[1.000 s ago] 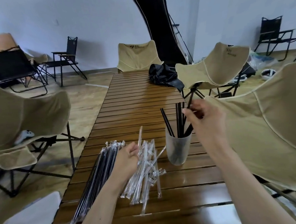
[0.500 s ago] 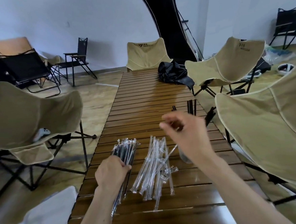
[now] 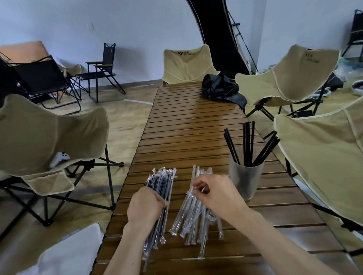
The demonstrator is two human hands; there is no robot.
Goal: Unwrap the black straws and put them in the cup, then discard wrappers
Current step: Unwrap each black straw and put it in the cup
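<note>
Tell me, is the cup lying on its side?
No, the cup stands upright on the table with black straws sticking up out of it.

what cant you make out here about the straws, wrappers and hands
Head view only:
- Left hand covers the middle of the wrapped straws; how many it grips is hidden.
- Right hand hides part of the empty wrappers.
- Cup is frosted; the black straws overlap, so no sure count.

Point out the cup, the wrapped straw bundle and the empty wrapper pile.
cup (image 3: 245, 181): head view, frosted side wall.
wrapped straw bundle (image 3: 164, 181): head view, upper part above the left hand.
empty wrapper pile (image 3: 188, 218): head view, middle of the clear sleeves.
</note>
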